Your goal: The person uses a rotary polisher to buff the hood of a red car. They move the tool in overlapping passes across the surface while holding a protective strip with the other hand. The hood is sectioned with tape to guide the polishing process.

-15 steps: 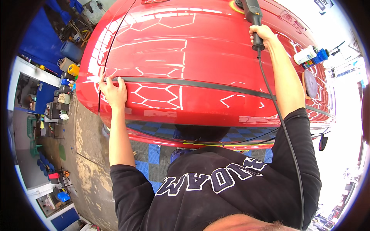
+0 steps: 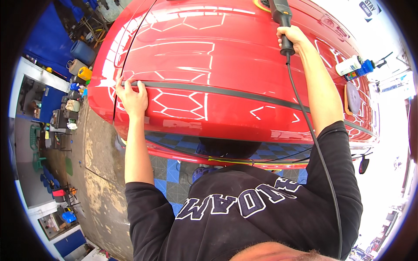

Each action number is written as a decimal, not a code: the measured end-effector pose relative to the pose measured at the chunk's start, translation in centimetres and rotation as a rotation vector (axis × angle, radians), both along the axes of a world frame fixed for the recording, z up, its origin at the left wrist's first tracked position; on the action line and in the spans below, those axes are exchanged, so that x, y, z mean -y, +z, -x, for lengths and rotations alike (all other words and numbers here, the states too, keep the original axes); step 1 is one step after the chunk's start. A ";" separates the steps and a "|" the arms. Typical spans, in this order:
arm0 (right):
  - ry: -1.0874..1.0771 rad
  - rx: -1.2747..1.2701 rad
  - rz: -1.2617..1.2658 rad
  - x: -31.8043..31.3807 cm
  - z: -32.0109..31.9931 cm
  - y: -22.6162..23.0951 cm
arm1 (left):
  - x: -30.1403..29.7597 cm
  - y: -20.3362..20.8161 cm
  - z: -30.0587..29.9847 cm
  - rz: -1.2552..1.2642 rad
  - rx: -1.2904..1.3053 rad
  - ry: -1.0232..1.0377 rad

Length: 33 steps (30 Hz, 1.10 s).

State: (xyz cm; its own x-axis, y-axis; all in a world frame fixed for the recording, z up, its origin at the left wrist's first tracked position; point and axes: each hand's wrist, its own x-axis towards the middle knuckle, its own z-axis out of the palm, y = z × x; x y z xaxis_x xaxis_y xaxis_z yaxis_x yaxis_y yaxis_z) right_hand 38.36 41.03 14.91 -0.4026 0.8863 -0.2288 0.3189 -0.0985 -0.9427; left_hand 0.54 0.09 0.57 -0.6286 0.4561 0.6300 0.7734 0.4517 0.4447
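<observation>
My right hand [image 2: 292, 37] is closed around the black rear handle of a power polisher [image 2: 281, 13]. Only the edge of its yellow pad [image 2: 262, 5] shows, against the far part of a glossy red car roof [image 2: 183, 61]; the rest is cut off by the frame. A black cord [image 2: 300, 102] runs from the handle down past my right arm. On the left, my left hand [image 2: 134, 101] rests with spread fingers on the roof's near edge. Its fingertips touch the black trim strip [image 2: 196, 88], close to a panel seam.
To the right on the car lie a white bottle [image 2: 348, 66], a blue bottle [image 2: 362, 69] and a round purple-grey pad [image 2: 353, 98]. Blue and grey floor tiles [image 2: 167, 174] show below the car. Jugs, including a yellow one [image 2: 85, 73], line the left side.
The polisher and my right hand have slid a little to the left across the roof. My left hand keeps its place on the trim. The whole view has shifted slightly.
</observation>
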 end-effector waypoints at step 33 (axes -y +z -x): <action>0.104 -0.002 0.004 2.6 10.8 -0.9 | -0.4 0.3 -0.2 -0.031 0.044 -0.073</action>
